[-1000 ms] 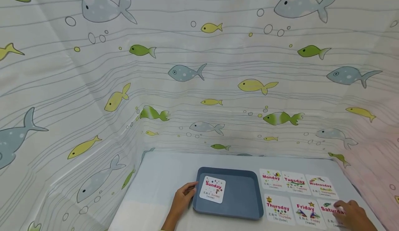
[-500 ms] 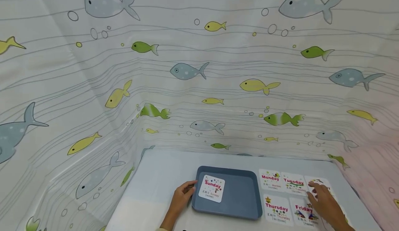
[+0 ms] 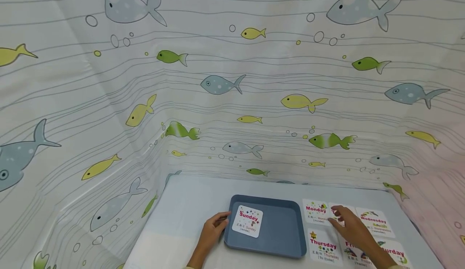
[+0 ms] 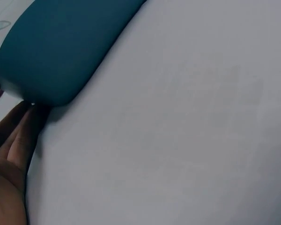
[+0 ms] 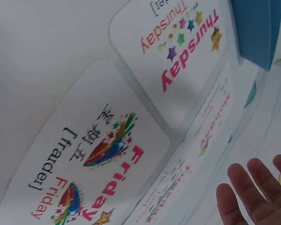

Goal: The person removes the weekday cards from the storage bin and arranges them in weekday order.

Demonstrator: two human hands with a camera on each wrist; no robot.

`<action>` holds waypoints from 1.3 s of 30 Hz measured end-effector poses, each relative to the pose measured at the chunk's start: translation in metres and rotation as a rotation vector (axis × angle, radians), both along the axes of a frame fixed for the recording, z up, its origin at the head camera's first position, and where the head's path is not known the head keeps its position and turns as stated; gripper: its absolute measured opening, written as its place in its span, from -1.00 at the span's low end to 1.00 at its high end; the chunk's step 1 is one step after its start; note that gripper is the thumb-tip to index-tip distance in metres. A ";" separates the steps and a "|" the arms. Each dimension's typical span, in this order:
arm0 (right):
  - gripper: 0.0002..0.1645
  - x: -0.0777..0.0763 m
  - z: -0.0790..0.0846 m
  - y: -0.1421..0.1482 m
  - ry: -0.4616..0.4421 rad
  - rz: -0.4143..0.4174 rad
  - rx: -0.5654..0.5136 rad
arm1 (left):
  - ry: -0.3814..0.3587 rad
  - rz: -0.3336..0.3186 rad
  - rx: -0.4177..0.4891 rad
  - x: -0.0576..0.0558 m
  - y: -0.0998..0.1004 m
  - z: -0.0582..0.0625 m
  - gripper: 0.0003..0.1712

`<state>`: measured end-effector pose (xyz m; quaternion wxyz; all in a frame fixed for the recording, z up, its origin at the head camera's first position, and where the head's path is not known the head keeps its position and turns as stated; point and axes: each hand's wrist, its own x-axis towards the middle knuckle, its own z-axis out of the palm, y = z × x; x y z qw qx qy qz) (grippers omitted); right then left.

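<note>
My left hand (image 3: 212,229) grips the left wall of a blue-grey tray (image 3: 279,230); in the left wrist view its fingers (image 4: 21,140) lie against the tray's underside and corner. A white "Sunday" card (image 3: 248,221) lies inside the tray's left half. Over the cards on the right, my right hand (image 3: 350,226) hovers with relaxed fingers and nothing in them, partly covering the "Tuesday" card (image 3: 335,207) and the "Friday" card (image 5: 89,154). Near its fingertips is the "Monday" card (image 3: 315,211). The right wrist view shows the fingers (image 5: 243,187) spread above the card rows.
Also in the two card rows are "Wednesday" (image 3: 375,222), "Thursday" (image 3: 323,246) and "Saturday" (image 3: 396,253). All lie on a white table (image 3: 192,196), right of the tray. A fish-patterned curtain (image 3: 254,99) encloses the table at the back and sides.
My right hand has moved left from the Saturday card, past Wednesday, to over the Tuesday card. The left hand stays on the tray, and the cards lie as before.
</note>
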<state>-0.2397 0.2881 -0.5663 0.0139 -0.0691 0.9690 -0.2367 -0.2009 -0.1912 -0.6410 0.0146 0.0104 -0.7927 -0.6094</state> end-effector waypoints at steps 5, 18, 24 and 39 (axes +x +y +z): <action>-0.34 -0.002 0.003 -0.015 0.025 0.033 -0.035 | 0.001 0.000 0.000 -0.001 -0.001 -0.001 -0.66; -0.38 -0.010 0.014 -0.050 0.100 0.164 -0.134 | -0.002 0.013 0.013 -0.001 0.002 -0.005 -0.64; -0.42 -0.019 0.020 -0.071 0.091 0.249 -0.192 | -0.006 0.019 0.016 -0.003 0.001 -0.006 -0.65; -0.34 -0.028 0.009 -0.127 0.056 0.417 -0.235 | -0.017 -0.004 0.011 -0.003 -0.001 -0.006 -0.63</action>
